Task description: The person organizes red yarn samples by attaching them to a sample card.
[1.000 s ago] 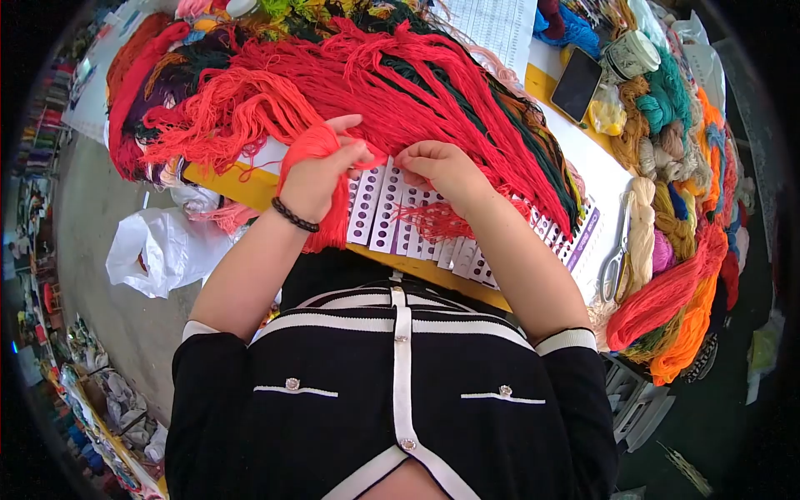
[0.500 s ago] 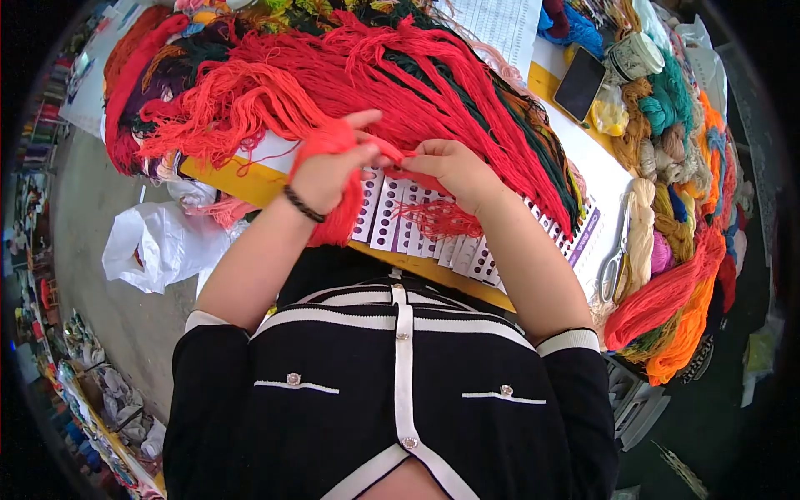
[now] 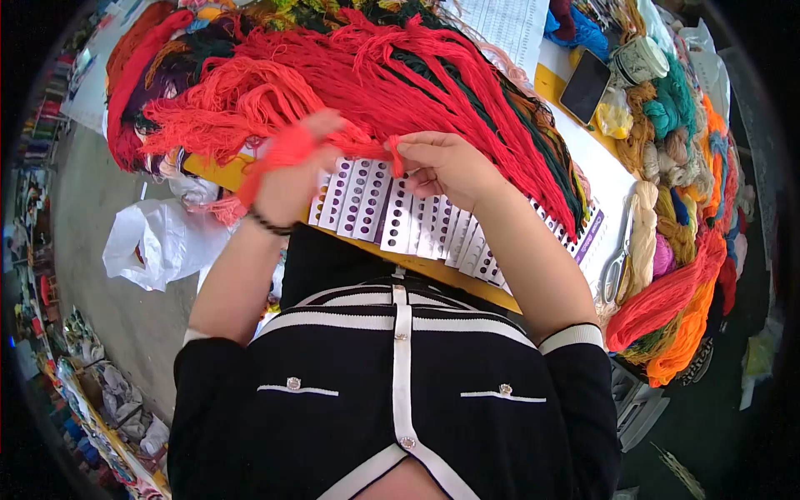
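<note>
A skein of coral-red yarn (image 3: pixel 283 152) is draped over my left hand (image 3: pixel 292 187), which is smeared by motion; the yarn passes between thumb and fingers. From there a twisted length stretches across to my right hand (image 3: pixel 446 165). Thumb and forefinger of that hand pinch the yarn's looped end, while its other fingers curl below. Beneath both hands lie overlapping white thread cards (image 3: pixel 400 215) with rows of dark purple holes. Just beyond, a loose coral-red bundle (image 3: pixel 250 96) rests on a big heap of crimson yarn (image 3: pixel 367 75).
Scissors (image 3: pixel 615 271) and a cream skein (image 3: pixel 642 225) lie at the right. Behind them are a phone (image 3: pixel 585 86), a white tub (image 3: pixel 638 58) and piled colourful skeins (image 3: pixel 671 100). A white plastic bag (image 3: pixel 162 242) hangs left of the yellow table edge (image 3: pixel 433 265).
My left hand has swung left with the skein, which has risen off the cards and uncovered more of them. My right hand has shifted slightly left, still pinching the yarn.
</note>
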A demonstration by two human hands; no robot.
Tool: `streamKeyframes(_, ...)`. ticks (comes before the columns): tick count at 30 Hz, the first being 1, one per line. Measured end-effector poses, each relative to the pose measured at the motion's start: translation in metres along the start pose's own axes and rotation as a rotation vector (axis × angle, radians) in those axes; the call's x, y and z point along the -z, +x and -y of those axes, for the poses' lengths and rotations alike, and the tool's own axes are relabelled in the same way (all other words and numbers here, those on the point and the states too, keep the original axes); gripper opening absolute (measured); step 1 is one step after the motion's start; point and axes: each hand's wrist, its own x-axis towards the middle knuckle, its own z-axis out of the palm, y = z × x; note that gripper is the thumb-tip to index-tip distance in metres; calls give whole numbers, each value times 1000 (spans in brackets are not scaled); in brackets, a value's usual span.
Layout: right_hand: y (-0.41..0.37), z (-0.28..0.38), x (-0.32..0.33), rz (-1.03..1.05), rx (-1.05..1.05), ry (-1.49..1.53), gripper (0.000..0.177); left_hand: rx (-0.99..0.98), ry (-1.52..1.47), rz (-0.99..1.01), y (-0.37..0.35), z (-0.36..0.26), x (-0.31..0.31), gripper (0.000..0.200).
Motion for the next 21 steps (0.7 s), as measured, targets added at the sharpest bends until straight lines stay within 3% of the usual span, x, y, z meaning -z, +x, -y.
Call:
streamKeyframes(2,7,-1,7,40,14,-52,21,-121,285,207,10,0,-30,51)
streamKeyframes(4,9,0,6,77,23,-98,22,-165,243,255,20,13,-37,54)
streamKeyframes(6,10,1,-1,-59,104,-534,23,-213,230,323,25,12,-34,57)
streamKeyframes(7,13,-3,-1,-57,102,-533,23,-210,230,323,24,12,-33,57)
streamKeyframes(9,22,-13,0,-93,379,-877,21,-180,312,345,24,12,-30,57)
streamKeyframes(10,24,-17,0,-89,379,-878,21,-178,313,342,23,9,-31,57)
streamKeyframes(12,22,-24,-2,-303,643,-1213,19,-71,99,281,19,3,-35,43)
streamKeyframes(16,21,-29,0,-382,866,-1257,20,-79,77,276,14,13,-40,54)
streamKeyframes(18,23,-35,10,-381,931,-1094,14,-104,340,286,11,5,-38,69)
streamKeyframes(19,21,-35,12,-372,933,-1093,14,-98,342,280,12,6,-39,69)
streamKeyframes(21,15,-37,14,-257,705,-730,13,51,209,334,14,10,-42,76)
